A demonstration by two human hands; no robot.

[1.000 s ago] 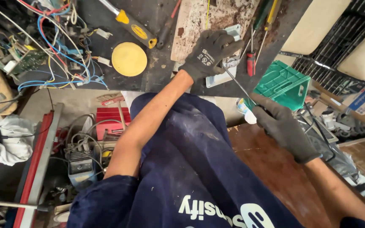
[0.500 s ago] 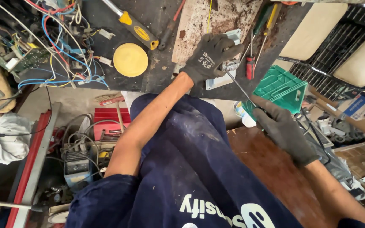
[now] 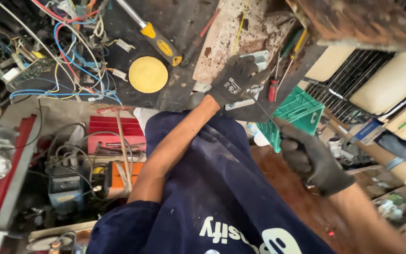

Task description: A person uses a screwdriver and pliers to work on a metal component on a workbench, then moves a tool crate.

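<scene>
The left hand (image 3: pixel 237 81), gloved in black, is stretched forward and pressed flat on a small grey part (image 3: pixel 254 70) lying on the dark surface (image 3: pixel 184 89); its grip is spread over the part. The right hand (image 3: pixel 313 160) is closed around a thin screwdriver (image 3: pixel 261 107), whose tip is pointed at the part. A yellow disc (image 3: pixel 148 74) is seen at 9 o'clock of the left hand, a green crate (image 3: pixel 301 113) at 4 o'clock.

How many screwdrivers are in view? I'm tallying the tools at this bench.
3. One with a yellow handle lies by the yellow disc; a red-handled one sits beside the left hand; the right hand holds a third. Clutter may hide more.
</scene>
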